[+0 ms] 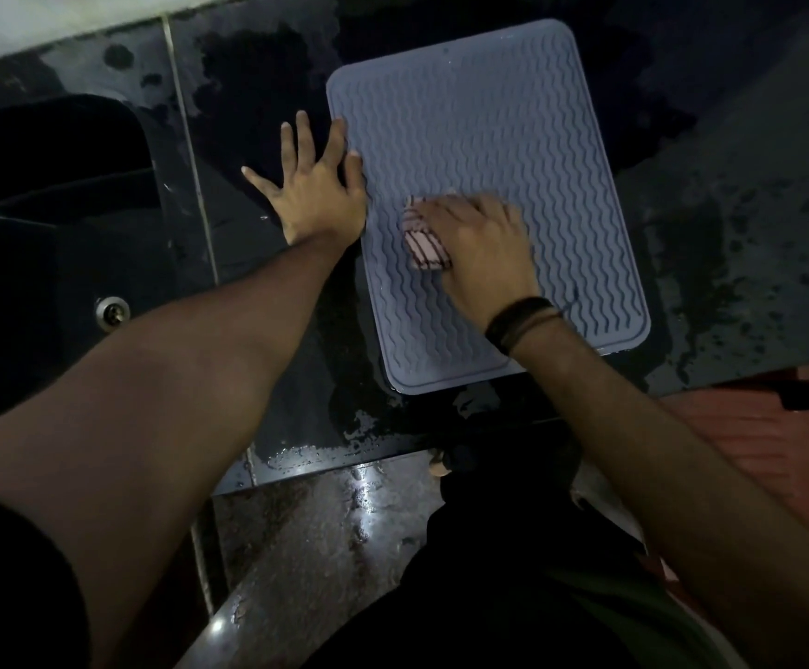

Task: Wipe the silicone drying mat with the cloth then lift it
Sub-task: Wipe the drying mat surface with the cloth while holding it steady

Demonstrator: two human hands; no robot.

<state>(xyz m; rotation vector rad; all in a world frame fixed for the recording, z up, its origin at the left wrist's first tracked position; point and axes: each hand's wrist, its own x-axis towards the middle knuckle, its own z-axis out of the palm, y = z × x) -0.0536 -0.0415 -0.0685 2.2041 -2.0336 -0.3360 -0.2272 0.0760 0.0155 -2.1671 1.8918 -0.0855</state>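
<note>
Head view: a person leans over a dark, wet kitchen surface, both bare forearms reaching forward.
Counter (730, 195): dark and glossy, spotted with puddles and drops of water, with a pale seam running down its left part.
Sink (55, 224): dark basin set in at the left, with a round metal drain (112, 312) near its front.
Mat (480, 137): grey-blue, rectangular with rounded corners, covered in wavy ridges; it lies flat on the counter right of the sink, slightly turned, its near edge close to the counter's front.
Left hand (315, 195): laid flat with fingers (303, 137) spread and straight; the palm rests on the counter just beside the mat's left edge, while thumb and forefinger touch the mat's border. It holds nothing.
Right hand (480, 243): on the mat's lower middle, palm down, fingers curled over the cloth and pressing it to the ridges; slightly blurred.
Cloth (424, 246): small, folded, pale pink with dark stripes, showing at the left side of the right hand, touching the mat.
Wristbands (518, 321): dark bands round the right wrist.
</note>
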